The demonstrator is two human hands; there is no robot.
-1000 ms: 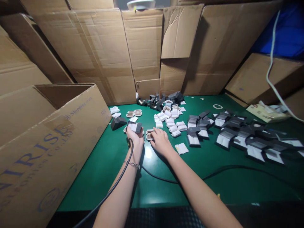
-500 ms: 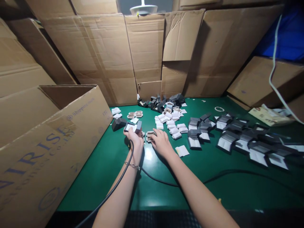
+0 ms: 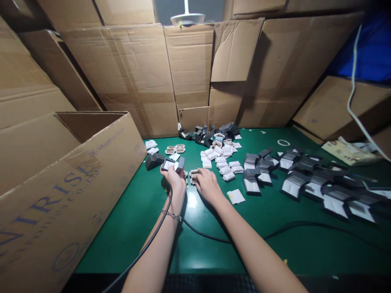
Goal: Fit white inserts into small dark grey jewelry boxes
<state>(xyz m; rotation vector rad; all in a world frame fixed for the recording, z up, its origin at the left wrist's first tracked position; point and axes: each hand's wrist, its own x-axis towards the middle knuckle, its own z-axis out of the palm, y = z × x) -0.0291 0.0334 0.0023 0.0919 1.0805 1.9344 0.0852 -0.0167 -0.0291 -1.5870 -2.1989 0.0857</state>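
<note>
1. The left hand (image 3: 174, 176) was closed around an open dark box (image 3: 170, 164), pinching it between thumb and fingers; the box's opened length ran roughly left to right, the raised lid toward the right hand (image 3: 210, 186).
2. A small pale tray (image 3: 194, 176) lay on the worktop (image 3: 201, 254), just right of the left hand.
3. The right hand was nearer: its bent fingers touched the tray's right side, though whether they gripped it could not be told.
4. Those fingers covered part of the tray, so its long axis was unclear.
5. A second pale piece (image 3: 185, 178), mostly hidden, showed beside the left hand, between it and the tray.
</note>
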